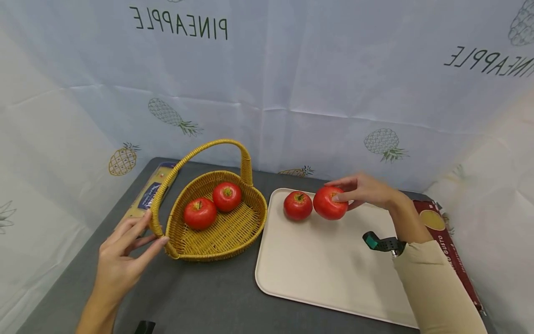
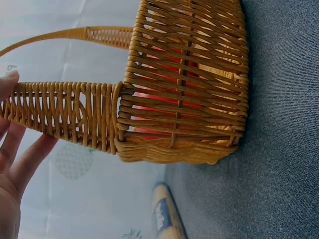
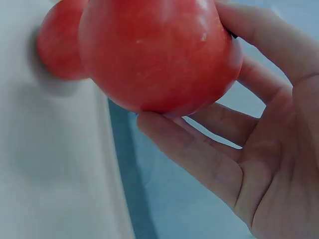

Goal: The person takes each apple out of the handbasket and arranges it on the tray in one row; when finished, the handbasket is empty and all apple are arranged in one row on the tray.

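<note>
One stray tug by the left hand (image 1: 125, 255), its fingers clamped on the handle (image 1: 155, 208), could tip the basket (image 1: 225, 236) and spill the two fruits (image 1: 200, 215) beyond those fingers. Farther off, the fingers of the right hand (image 1: 365, 190) pinch a red fruit (image 1: 325, 206), whether clear of the tray (image 1: 308, 264) beneath I cannot tell; slipping on smooth skin could knock the neighbouring fruit (image 1: 298, 207) left of them.

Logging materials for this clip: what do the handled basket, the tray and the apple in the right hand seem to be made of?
Basket: wicker or an imitation; interlaced golden-brown strands with a slight sheen.
Tray: probably moulded plastic, cream and fairly matte; smooth, seamless surface with rounded corners.
Apple: glossy red skin with soft highlights; real fruit or a coated replica, I can't tell.
</note>
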Available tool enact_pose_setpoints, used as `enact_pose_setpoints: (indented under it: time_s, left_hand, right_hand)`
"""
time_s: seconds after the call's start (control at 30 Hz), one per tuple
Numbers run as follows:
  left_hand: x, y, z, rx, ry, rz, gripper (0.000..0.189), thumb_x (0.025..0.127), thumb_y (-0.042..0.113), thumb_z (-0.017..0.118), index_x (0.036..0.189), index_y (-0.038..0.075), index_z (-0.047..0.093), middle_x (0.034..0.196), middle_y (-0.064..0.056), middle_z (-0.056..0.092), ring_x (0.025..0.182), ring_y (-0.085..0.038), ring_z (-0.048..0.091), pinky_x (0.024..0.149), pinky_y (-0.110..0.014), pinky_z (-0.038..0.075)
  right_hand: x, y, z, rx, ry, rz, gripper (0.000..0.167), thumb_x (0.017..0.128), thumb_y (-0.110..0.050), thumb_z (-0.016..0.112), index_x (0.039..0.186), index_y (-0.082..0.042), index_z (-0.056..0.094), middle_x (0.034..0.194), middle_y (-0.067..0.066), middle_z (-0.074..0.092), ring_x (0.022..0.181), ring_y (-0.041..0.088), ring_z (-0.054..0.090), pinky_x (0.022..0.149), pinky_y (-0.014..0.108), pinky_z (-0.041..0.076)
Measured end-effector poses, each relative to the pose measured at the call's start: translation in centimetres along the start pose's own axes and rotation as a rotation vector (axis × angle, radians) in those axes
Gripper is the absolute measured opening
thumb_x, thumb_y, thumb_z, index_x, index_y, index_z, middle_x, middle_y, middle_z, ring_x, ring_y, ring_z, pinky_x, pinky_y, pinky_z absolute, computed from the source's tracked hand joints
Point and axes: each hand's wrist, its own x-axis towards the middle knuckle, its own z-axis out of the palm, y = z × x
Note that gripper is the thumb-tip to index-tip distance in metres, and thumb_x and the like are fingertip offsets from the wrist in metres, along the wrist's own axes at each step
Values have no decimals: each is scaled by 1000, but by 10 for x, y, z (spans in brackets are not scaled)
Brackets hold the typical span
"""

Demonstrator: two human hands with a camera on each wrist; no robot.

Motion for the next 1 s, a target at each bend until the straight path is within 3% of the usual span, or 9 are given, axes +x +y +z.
enact_pose_setpoints:
  time_s: [0.2,0.5,1.0]
  left_hand:
    - [-1,0,0,3,3,-3,58,79,-8,83,130,-20,57,116,5,66,105,-4,65,85,-11,62]
    - [-1,-1,0,3,1,-6,58,79,-8,82,130,-20,57,116,5,65,106,-4,64,85,-11,62]
    - [-1,-2,1,-24,23,14,57,81,-1,83,128,-23,57,115,5,67,106,-4,65,84,-11,62]
  right_hand:
    - [1,27,4,14,26,44,57,95,-28,71,146,-6,56,137,23,61,108,25,67,91,54,67]
    - [3,55,12,17,67,78,61,96,-33,71,149,-8,53,140,22,59,108,23,66,89,45,69]
    - [9,69,25,7,105,111,64,94,-36,73,149,-10,53,142,24,58,113,25,65,87,43,69]
